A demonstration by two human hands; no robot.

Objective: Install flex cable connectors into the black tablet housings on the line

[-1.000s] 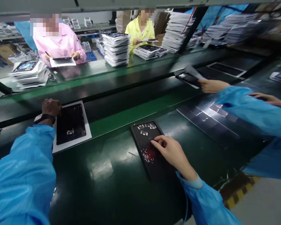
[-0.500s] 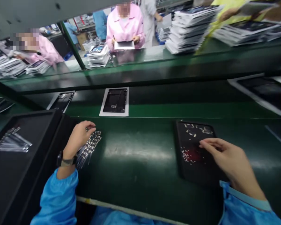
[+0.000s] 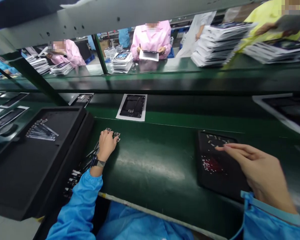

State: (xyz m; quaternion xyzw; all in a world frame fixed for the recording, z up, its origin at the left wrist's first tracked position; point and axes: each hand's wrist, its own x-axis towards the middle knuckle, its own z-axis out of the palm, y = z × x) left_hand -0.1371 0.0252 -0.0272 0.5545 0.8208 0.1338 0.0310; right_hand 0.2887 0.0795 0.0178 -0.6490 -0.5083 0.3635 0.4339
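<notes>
My left hand (image 3: 106,145), a watch on its wrist, bends its fingers round the connector ends of a bunch of thin flex cables (image 3: 117,136); the hand hides most of them. Over a black foam tray (image 3: 223,183) at the right hovers my right hand (image 3: 260,166), thumb and forefinger pinched together. Whatever lies between those fingertips is too small to make out. Tiny white pieces (image 3: 207,164) are scattered on a reddish patch in that tray, and several small strip-like parts (image 3: 212,142) lie near its far edge.
On the left stands a large black tray (image 3: 22,170) with fanned flex cables (image 3: 42,130). Tablet housings (image 3: 132,106) on white sheets lie along the far strip. Beyond are stacked units (image 3: 215,45) and co-workers in pink (image 3: 151,40) and yellow. A green post (image 3: 37,80) rises at left.
The view has swung left. My left hand has come down onto the flex cables, its fingers now round their ends. My right hand stays over the small tray, still pinched, slightly nearer its far edge.
</notes>
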